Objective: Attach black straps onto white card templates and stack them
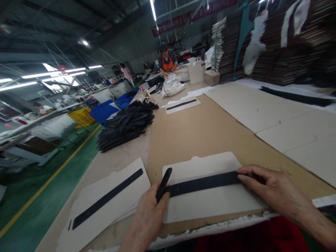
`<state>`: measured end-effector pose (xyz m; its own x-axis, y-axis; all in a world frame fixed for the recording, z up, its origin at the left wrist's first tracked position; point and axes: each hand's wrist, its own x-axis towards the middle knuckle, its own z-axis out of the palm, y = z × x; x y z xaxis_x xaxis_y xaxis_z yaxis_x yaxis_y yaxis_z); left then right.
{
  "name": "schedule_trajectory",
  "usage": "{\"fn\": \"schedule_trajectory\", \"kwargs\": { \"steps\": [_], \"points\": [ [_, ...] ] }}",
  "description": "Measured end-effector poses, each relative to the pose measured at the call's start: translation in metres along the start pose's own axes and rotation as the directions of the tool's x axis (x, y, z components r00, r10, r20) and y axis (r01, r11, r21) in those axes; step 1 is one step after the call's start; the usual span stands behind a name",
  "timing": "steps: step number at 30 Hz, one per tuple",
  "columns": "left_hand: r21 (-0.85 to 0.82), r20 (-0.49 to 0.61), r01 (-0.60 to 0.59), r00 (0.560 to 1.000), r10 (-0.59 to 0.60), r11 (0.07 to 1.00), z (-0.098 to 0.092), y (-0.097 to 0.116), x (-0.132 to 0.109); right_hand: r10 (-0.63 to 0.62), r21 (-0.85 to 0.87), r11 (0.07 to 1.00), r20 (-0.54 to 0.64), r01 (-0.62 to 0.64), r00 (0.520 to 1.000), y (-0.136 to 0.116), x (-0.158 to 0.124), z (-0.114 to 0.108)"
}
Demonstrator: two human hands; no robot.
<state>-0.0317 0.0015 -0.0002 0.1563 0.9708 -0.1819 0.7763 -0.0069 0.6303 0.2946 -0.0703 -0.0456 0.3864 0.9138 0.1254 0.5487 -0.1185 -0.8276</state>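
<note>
A pale cardboard panel (207, 208) lies in front of me, with a black strip (204, 184) stretched across its middle. My right hand (265, 187) pinches the strip's right end between thumb and fingers. At the other end, my left hand (152, 210) is closed on a folded bundle of black strips (165, 182), and its thumb is close to the strip's left end. Whether that hand also grips the flat strip I cannot tell. To the left, a similar panel (115, 210) carries its own black strip (107, 197) and rests on other sheets.
A heap of black strips (128, 122) sits at the table's left edge. Farther off lie another panel with a strip (183, 105) and a clear plastic bag (172, 85), near a person in an orange apron (167, 63). Large cardboard sheets (262, 108) cover the right side.
</note>
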Motion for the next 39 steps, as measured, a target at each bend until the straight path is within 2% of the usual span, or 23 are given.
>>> {"fn": "schedule_trajectory", "kwargs": {
  "steps": [6, 13, 19, 27, 34, 39],
  "points": [
    [0.02, 0.024, 0.005, 1.0, -0.005, 1.0, 0.001, 0.002, 0.004, -0.016, -0.028, 1.0, -0.048, 0.015, 0.999, 0.01, 0.0, 0.005],
    [0.027, 0.016, -0.001, 1.0, 0.001, 1.0, 0.005, -0.004, 0.007, -0.027, -0.009, 1.0, -0.057, 0.027, 0.998, 0.007, -0.002, 0.007],
    [0.058, 0.046, 0.011, 0.999, -0.013, 0.998, 0.005, -0.007, 0.01, -0.036, -0.033, 0.999, -0.035, 0.035, 0.999, 0.006, -0.001, 0.006],
    [0.069, 0.017, 0.017, 1.0, -0.019, 0.997, 0.006, -0.009, 0.01, -0.045, -0.033, 0.998, -0.025, 0.044, 0.999, 0.01, -0.005, 0.006],
    [0.039, 0.034, -0.006, 0.999, 0.004, 0.999, 0.004, -0.016, 0.011, 0.042, 0.047, 0.998, -0.058, -0.04, 0.997, 0.014, -0.009, 0.006],
    [0.043, 0.03, 0.01, 0.999, -0.011, 0.999, 0.002, -0.019, 0.01, 0.054, 0.037, 0.998, -0.082, -0.051, 0.995, 0.013, -0.009, 0.005]
  ]
}}
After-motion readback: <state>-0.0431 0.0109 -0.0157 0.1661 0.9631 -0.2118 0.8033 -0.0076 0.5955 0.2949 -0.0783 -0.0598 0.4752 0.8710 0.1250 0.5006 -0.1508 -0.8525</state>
